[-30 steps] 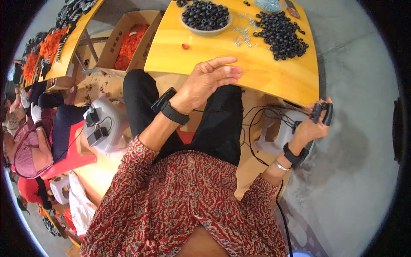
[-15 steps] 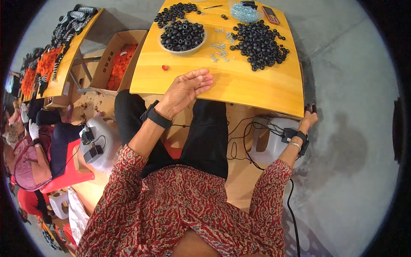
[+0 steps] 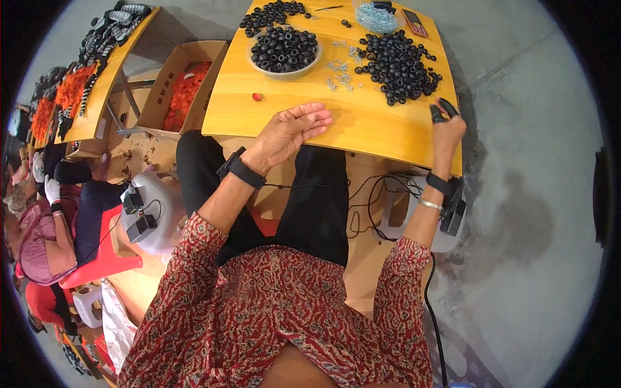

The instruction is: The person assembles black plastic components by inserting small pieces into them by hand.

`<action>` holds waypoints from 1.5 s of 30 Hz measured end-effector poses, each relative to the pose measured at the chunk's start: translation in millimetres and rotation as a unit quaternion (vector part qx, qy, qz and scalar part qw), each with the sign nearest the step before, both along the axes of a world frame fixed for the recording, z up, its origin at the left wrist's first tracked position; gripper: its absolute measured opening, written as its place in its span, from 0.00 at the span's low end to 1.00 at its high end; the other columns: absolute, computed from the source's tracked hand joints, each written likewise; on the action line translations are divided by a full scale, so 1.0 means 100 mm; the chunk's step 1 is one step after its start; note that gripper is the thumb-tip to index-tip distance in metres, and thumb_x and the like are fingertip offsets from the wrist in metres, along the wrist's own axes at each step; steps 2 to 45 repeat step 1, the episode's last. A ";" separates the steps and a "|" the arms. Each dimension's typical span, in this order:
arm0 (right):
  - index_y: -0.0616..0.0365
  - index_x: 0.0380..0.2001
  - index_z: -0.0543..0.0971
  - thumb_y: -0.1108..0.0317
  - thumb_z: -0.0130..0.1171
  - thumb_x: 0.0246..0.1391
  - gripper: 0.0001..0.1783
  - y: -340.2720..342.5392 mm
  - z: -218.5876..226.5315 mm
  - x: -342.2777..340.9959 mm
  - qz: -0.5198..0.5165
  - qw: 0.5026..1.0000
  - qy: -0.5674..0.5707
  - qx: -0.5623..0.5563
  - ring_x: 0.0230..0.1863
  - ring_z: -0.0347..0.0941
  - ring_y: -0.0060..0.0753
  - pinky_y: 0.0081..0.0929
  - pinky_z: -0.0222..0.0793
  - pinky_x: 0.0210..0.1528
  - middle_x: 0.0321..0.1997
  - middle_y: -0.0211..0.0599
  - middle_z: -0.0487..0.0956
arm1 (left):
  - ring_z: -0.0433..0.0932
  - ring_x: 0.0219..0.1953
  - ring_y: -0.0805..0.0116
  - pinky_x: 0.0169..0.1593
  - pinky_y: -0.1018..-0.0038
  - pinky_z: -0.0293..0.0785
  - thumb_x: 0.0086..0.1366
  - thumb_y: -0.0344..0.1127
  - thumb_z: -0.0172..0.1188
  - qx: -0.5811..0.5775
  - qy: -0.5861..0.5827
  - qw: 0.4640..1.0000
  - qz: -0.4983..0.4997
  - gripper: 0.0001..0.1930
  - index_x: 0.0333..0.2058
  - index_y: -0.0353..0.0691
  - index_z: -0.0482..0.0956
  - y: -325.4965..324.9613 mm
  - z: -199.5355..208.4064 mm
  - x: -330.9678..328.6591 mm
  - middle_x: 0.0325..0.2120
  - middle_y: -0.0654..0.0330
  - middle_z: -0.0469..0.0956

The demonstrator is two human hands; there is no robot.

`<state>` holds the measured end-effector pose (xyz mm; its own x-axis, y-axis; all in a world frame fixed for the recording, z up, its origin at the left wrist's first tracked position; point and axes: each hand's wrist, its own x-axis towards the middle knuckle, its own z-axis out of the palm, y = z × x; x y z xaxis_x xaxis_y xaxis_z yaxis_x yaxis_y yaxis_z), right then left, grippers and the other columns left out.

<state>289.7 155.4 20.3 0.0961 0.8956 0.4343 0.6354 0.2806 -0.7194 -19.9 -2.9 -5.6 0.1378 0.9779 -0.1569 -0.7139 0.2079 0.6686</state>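
Note:
My left hand [image 3: 294,134] hovers over the near edge of the yellow table [image 3: 381,132], its fingers stretched out together and nothing visible in them. At the table's right edge is my right hand [image 3: 447,129], with black covers on two fingertips that stand apart; I see nothing between them. Just beyond it lies a loose pile of black round beads [image 3: 404,71]. A bowl [image 3: 284,75] heaped with similar beads stands farther left. Tiny silvery pieces [image 3: 339,66] are scattered between bowl and pile. A small red piece [image 3: 257,97] lies beyond my left hand.
More black beads [image 3: 268,16], a clear tub of pale blue bits [image 3: 377,18] and a phone [image 3: 414,23] lie at the far side. Left of the table stands a cardboard box [image 3: 155,97] with orange material. Cables [image 3: 381,200] hang below. A person [image 3: 52,233] sits at left.
My right hand has risen from beside the table's right corner to its right edge, close to the loose bead pile. My left hand has barely moved.

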 end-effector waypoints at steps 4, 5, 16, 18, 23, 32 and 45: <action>0.54 0.40 0.81 0.74 0.63 0.47 0.14 0.04 -0.06 -0.08 0.010 0.999 -0.015 -0.037 0.41 0.78 0.30 0.23 0.70 0.44 0.37 0.38 0.82 | 0.72 0.52 0.60 0.58 0.71 0.69 0.66 0.25 0.48 0.004 0.000 1.000 -0.008 0.18 0.54 0.27 0.64 -0.01 -0.01 0.01 0.49 0.49 0.71; 0.54 0.40 0.81 0.74 0.63 0.47 0.14 0.04 -0.06 -0.08 0.010 0.999 -0.015 -0.037 0.41 0.78 0.30 0.23 0.70 0.44 0.37 0.38 0.82 | 0.72 0.52 0.60 0.58 0.71 0.69 0.66 0.25 0.48 0.004 0.000 1.000 -0.008 0.18 0.54 0.27 0.64 -0.01 -0.01 0.01 0.49 0.49 0.71; 0.54 0.40 0.81 0.74 0.63 0.47 0.14 0.04 -0.06 -0.08 0.010 0.999 -0.015 -0.037 0.41 0.78 0.30 0.23 0.70 0.44 0.37 0.38 0.82 | 0.72 0.52 0.60 0.58 0.71 0.69 0.66 0.25 0.48 0.004 0.000 1.000 -0.008 0.18 0.54 0.27 0.64 -0.01 -0.01 0.01 0.49 0.49 0.71; 0.54 0.40 0.81 0.74 0.63 0.47 0.14 0.04 -0.06 -0.08 0.010 0.999 -0.015 -0.037 0.41 0.78 0.30 0.23 0.70 0.44 0.37 0.38 0.82 | 0.72 0.52 0.60 0.58 0.71 0.69 0.66 0.25 0.48 0.004 0.000 1.000 -0.008 0.18 0.54 0.27 0.64 -0.01 -0.01 0.01 0.49 0.49 0.71; 0.54 0.40 0.81 0.74 0.63 0.47 0.14 0.04 -0.06 -0.08 0.010 0.999 -0.015 -0.037 0.41 0.78 0.30 0.23 0.70 0.44 0.37 0.38 0.82 | 0.72 0.52 0.60 0.58 0.71 0.69 0.66 0.25 0.48 0.004 0.000 1.000 -0.008 0.18 0.54 0.27 0.64 -0.01 -0.01 0.01 0.49 0.49 0.71; 0.54 0.40 0.81 0.74 0.63 0.47 0.14 0.04 -0.06 -0.08 0.010 0.999 -0.015 -0.037 0.41 0.78 0.30 0.23 0.70 0.44 0.37 0.38 0.82 | 0.72 0.52 0.60 0.58 0.71 0.69 0.66 0.25 0.48 0.004 0.000 1.000 -0.008 0.18 0.54 0.27 0.64 -0.01 -0.01 0.01 0.49 0.49 0.71; 0.54 0.40 0.81 0.74 0.63 0.47 0.14 0.04 -0.06 -0.08 0.010 0.999 -0.015 -0.037 0.41 0.78 0.30 0.23 0.70 0.44 0.37 0.38 0.82 | 0.72 0.52 0.60 0.58 0.71 0.69 0.66 0.25 0.48 0.004 0.000 1.000 -0.008 0.18 0.54 0.27 0.64 -0.01 -0.01 0.01 0.49 0.49 0.71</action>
